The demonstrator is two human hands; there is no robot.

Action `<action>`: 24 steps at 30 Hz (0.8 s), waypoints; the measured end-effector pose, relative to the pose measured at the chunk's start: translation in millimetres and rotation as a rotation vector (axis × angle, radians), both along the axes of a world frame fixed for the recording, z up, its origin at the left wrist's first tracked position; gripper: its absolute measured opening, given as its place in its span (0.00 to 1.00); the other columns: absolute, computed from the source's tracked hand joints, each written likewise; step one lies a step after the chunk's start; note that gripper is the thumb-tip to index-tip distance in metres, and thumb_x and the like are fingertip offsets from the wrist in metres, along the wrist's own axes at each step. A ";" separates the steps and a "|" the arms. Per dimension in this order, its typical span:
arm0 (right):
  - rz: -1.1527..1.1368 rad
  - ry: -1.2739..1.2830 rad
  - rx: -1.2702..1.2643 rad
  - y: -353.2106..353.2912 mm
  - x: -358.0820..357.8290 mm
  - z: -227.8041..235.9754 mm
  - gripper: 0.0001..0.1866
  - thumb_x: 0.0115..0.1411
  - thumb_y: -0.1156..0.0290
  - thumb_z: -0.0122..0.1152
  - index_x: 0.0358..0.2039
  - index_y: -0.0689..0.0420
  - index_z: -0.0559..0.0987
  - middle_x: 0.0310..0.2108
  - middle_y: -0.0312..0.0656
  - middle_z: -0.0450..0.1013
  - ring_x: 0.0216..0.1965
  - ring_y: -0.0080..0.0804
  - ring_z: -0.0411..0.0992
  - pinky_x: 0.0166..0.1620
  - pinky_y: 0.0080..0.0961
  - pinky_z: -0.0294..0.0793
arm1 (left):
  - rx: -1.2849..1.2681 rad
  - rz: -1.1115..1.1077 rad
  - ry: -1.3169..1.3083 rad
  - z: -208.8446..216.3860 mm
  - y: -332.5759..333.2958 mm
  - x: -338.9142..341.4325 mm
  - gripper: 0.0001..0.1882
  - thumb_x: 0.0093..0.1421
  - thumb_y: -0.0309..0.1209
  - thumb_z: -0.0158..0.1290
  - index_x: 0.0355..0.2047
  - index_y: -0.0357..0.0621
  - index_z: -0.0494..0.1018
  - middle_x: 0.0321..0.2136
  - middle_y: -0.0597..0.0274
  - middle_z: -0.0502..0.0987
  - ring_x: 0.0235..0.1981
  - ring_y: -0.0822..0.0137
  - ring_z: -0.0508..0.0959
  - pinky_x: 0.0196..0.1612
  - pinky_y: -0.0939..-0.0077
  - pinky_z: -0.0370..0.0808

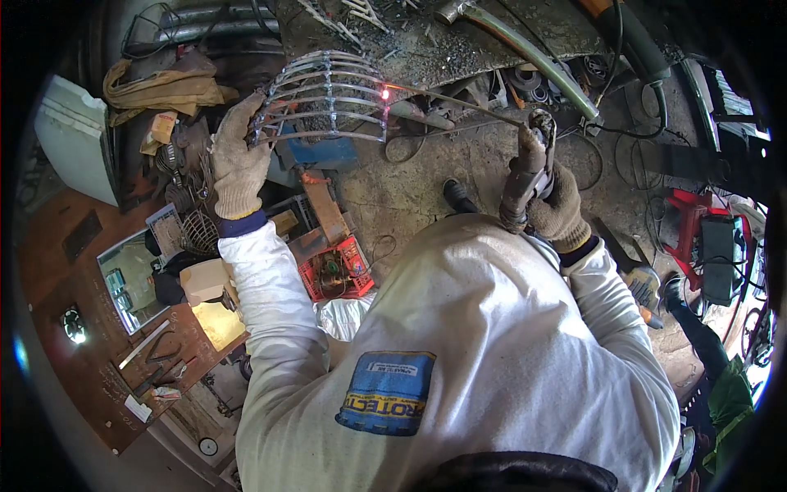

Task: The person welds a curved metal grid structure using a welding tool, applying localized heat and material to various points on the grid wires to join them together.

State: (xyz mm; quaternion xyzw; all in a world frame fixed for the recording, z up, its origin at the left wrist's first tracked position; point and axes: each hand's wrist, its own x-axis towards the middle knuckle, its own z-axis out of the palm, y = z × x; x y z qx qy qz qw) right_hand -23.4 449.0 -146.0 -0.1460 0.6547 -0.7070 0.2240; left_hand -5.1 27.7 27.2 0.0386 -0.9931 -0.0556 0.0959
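My gloved left hand (240, 156) is closed on the left end of a curved metal grille (329, 92), made of several bent bars joined by a middle rib. My gloved right hand (560, 209) grips a worn welding electrode holder (523, 176). A thin welding electrode (463, 103) runs from its jaws leftward to the grille's right side. A red-hot spot (385, 94) glows there, by the electrode's tip. Whether tip and bar touch, I cannot tell. The right hand's fingers are partly hidden behind the holder.
A hammer (533, 57) with a metal handle lies on the debris-strewn bench (426, 53), near an orange-and-black power tool (627, 37). Below are a red crate (361, 283) and cables. A brown board (65, 238) is at left; another person's leg (697, 324) shows at right.
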 end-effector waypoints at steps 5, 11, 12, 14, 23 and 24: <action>-0.015 -0.018 0.006 0.6 0.5 -1.7 0.29 0.49 0.62 0.70 0.49 0.66 0.74 0.37 0.46 0.78 0.39 0.28 0.76 0.46 0.27 0.74 | 0.026 -0.036 0.016 -0.5 -1.1 0.2 0.28 0.47 0.13 0.56 0.51 0.42 0.73 0.48 0.52 0.77 0.50 0.56 0.77 0.54 0.67 0.74; -0.032 0.029 -0.005 -1.0 0.8 -4.2 0.30 0.49 0.61 0.70 0.49 0.65 0.74 0.38 0.46 0.78 0.40 0.29 0.77 0.46 0.27 0.74 | 0.045 -0.024 0.015 -0.6 0.2 -0.1 0.29 0.48 0.12 0.54 0.53 0.43 0.73 0.49 0.52 0.77 0.51 0.56 0.77 0.55 0.67 0.73; -0.040 0.057 0.017 -0.8 1.5 -2.8 0.29 0.49 0.61 0.70 0.48 0.65 0.74 0.38 0.46 0.78 0.39 0.29 0.77 0.45 0.27 0.74 | 0.033 -0.046 0.025 -1.0 -1.6 0.1 0.28 0.47 0.13 0.56 0.52 0.42 0.73 0.48 0.52 0.77 0.50 0.56 0.78 0.54 0.67 0.74; -0.049 0.084 0.041 0.7 0.3 -0.8 0.29 0.49 0.61 0.70 0.48 0.65 0.74 0.38 0.46 0.78 0.39 0.29 0.77 0.45 0.27 0.75 | 0.023 -0.040 0.024 -0.6 -0.2 -0.7 0.28 0.47 0.14 0.56 0.51 0.42 0.73 0.47 0.52 0.77 0.50 0.57 0.78 0.54 0.66 0.74; -0.008 0.173 0.092 2.5 -5.6 7.6 0.28 0.45 0.59 0.71 0.43 0.63 0.76 0.32 0.46 0.78 0.33 0.33 0.78 0.40 0.28 0.76 | 0.077 -0.054 0.011 -1.1 -2.7 -2.2 0.25 0.51 0.18 0.58 0.51 0.41 0.73 0.47 0.50 0.77 0.48 0.56 0.78 0.53 0.65 0.74; -0.008 0.174 0.092 2.5 -5.4 6.5 0.28 0.45 0.59 0.71 0.43 0.63 0.76 0.32 0.46 0.78 0.33 0.33 0.78 0.40 0.28 0.76 | 0.051 -0.072 0.014 -1.0 -3.3 -2.8 0.26 0.50 0.17 0.57 0.51 0.40 0.73 0.46 0.50 0.77 0.48 0.55 0.78 0.53 0.65 0.74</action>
